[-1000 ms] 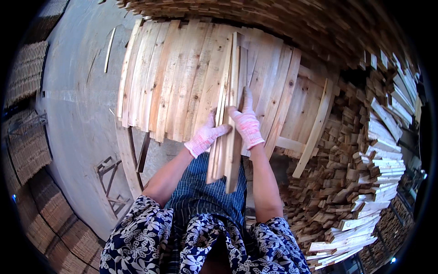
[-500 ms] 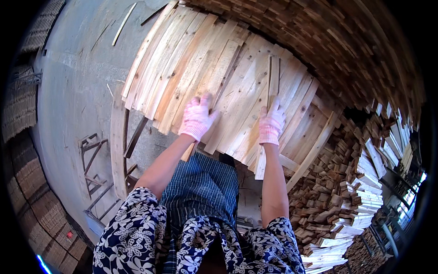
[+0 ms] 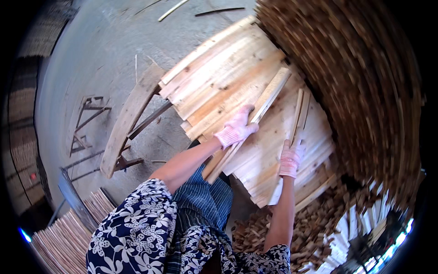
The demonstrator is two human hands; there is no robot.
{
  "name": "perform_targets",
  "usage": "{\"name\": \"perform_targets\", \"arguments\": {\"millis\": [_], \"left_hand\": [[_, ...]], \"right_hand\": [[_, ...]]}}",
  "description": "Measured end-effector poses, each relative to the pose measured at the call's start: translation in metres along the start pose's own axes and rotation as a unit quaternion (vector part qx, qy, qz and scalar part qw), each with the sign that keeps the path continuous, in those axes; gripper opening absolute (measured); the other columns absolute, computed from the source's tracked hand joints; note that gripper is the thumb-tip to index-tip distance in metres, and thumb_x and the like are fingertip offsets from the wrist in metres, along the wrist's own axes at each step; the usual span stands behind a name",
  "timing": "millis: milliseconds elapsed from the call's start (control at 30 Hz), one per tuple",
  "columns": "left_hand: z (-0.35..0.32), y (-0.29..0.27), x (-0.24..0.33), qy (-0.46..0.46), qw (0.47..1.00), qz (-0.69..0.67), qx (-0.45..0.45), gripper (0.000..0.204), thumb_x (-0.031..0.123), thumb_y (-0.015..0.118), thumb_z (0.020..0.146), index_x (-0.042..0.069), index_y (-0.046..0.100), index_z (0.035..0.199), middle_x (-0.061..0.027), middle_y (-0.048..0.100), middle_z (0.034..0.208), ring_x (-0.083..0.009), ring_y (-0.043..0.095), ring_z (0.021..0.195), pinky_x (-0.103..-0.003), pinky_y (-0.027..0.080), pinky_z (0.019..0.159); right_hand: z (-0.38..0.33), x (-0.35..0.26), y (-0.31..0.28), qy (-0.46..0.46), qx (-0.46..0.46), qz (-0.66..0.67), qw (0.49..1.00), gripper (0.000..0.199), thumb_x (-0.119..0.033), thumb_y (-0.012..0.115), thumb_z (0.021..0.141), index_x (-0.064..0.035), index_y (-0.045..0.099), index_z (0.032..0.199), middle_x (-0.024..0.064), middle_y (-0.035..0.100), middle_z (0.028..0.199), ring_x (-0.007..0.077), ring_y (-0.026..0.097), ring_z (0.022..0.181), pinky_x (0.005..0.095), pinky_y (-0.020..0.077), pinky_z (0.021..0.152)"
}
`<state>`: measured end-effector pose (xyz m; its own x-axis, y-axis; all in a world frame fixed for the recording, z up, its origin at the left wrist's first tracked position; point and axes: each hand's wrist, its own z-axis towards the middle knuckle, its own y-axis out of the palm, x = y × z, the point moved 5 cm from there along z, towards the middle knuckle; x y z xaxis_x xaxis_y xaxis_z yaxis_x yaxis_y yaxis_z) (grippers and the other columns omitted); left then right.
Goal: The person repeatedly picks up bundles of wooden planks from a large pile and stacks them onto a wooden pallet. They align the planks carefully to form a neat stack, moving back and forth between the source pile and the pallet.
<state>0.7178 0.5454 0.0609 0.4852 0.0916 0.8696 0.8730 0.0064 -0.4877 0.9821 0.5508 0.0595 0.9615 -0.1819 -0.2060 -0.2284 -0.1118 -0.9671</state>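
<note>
My left hand (image 3: 237, 126), in a pink-and-white knit glove, is closed around a long narrow wooden board (image 3: 273, 91) tilted up off the layer beneath. A second strip seems to lie against that board near my apron. To its right my right hand (image 3: 291, 160), gloved alike, grips a thin pair of wooden strips (image 3: 301, 114) whose near ends show below the wrist. Under both hands lies a layer of pale planks (image 3: 223, 75) side by side, some with knots. How the fingers wrap the strips underneath is hidden.
A tall stack of brown timber (image 3: 351, 82) rises along the right. Small wood pieces (image 3: 310, 223) are heaped at lower right. At left stand a wooden beam (image 3: 125, 128) and a metal frame (image 3: 82, 123). Loose sticks (image 3: 219, 12) lie on the grey floor.
The view has turned, and the planks appear rotated. My left hand, earlier resting on the planks, now grips a board raised at an angle. My right hand keeps hold of its strips.
</note>
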Motion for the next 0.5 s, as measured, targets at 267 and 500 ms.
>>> {"name": "perform_targets", "arguments": {"millis": [267,500], "left_hand": [[-0.114,-0.116,-0.048,-0.363,0.788,-0.497,-0.016,0.053,0.020,0.076,0.091,0.004,0.050,0.135,-0.0090,0.064,0.110,-0.0205,0.066,0.098,-0.037,0.059,0.083],[-0.247,-0.168,-0.232,-0.453,0.693,-0.526,0.196,0.030,0.019,0.072,0.098,0.006,0.061,0.123,-0.0062,0.068,0.109,-0.0192,0.068,0.103,-0.034,0.059,0.092]], "right_hand": [[0.181,-0.215,-0.042,-0.234,-0.064,-0.092,0.966,0.070,-0.024,0.067,0.095,-0.0391,0.038,0.157,0.0213,0.054,0.133,0.0415,0.057,0.118,0.0521,0.0486,0.099],[0.255,-0.258,0.039,-0.205,-0.110,-0.133,0.963,0.075,-0.019,0.067,0.095,-0.0472,0.035,0.156,0.0174,0.046,0.149,0.0407,0.049,0.132,0.0556,0.0424,0.106]]}}
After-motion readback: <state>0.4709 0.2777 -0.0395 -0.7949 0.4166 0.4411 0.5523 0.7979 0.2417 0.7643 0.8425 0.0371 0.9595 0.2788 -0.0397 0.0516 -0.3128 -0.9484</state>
